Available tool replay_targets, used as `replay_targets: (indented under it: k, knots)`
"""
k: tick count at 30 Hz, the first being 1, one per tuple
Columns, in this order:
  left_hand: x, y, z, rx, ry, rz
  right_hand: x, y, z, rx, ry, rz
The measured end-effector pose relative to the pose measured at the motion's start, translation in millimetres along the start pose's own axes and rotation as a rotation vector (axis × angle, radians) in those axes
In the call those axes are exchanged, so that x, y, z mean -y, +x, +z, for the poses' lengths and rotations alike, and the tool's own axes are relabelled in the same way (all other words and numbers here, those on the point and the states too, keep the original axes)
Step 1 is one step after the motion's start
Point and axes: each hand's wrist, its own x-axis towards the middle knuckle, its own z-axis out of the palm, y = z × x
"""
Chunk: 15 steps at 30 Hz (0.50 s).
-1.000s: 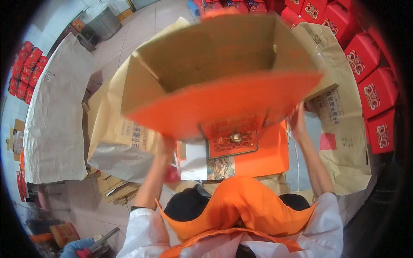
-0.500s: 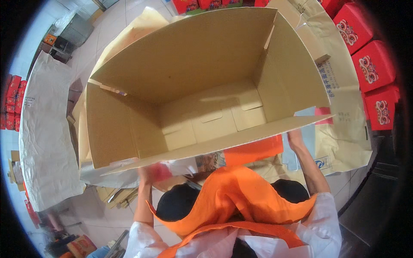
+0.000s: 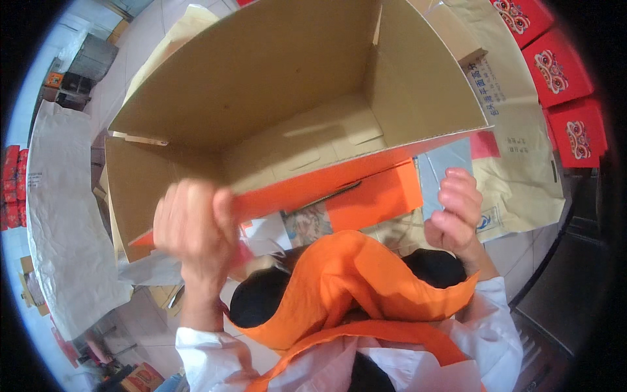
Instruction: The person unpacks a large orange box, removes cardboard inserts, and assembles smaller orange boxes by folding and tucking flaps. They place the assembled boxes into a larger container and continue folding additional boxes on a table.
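Note:
A large open cardboard box (image 3: 339,130) stands before me, its top facing up. Its inside is plain brown, and its near wall shows orange on the outside. My left hand (image 3: 196,225), slightly blurred, is closed at the near left part of the rim; its fingertips are hidden, so I cannot tell whether it grips the edge. Off the box, to the right of the near wall, my right hand (image 3: 454,209) is raised with loosely bent fingers, thumb apart and nothing in it. An orange panel (image 3: 375,196) lies between the box and my orange apron (image 3: 359,274).
Red boxes with printed figures (image 3: 555,75) line the right side. A tan printed sack (image 3: 516,150) lies beside the cardboard box, and a pale sheet (image 3: 72,215) hangs at left. A dark metal surface (image 3: 562,281) is at lower right. More red packages (image 3: 13,186) stand far left.
Both hands have come up from below the near wall; the right has left the box. The box appears shifted up and left in view, and more of its orange near wall shows.

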Motion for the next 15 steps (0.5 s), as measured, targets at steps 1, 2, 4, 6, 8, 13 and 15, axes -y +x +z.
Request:
replay_targets:
  k: [1, 2, 4, 6, 8, 13, 15]
  knots:
    - [3.1, 8.2, 6.9, 0.005, -0.023, 0.017, 2.1, 6.3, 0.7, 0.012, -0.001, -0.053]
    - [5.0, 11.7, 10.0, 0.010, -0.045, 0.033, 4.1, 12.5, 0.9, 0.023, -0.002, -0.106]
    - [6.0, 13.8, 11.8, -0.027, -0.005, 0.052, 4.6, 24.5, 4.5, 0.048, -0.016, -0.187]
    - [5.3, 12.3, 15.5, -0.115, -0.054, 0.084, -1.4, 32.2, 10.0, -0.038, -0.042, -0.277]
    - [-1.6, 5.9, 4.4, -0.082, -0.041, 0.116, -15.0, 39.8, 8.0, -0.125, -0.115, -0.337]
    - [-8.6, -6.4, -5.6, -0.119, -0.093, 0.145, -29.4, 41.5, -21.5, -0.260, -0.106, 0.040]
    - [-6.7, -3.1, -12.8, -0.135, -0.106, 0.163, -34.4, 43.4, -28.7, -0.200, -0.069, 0.060]
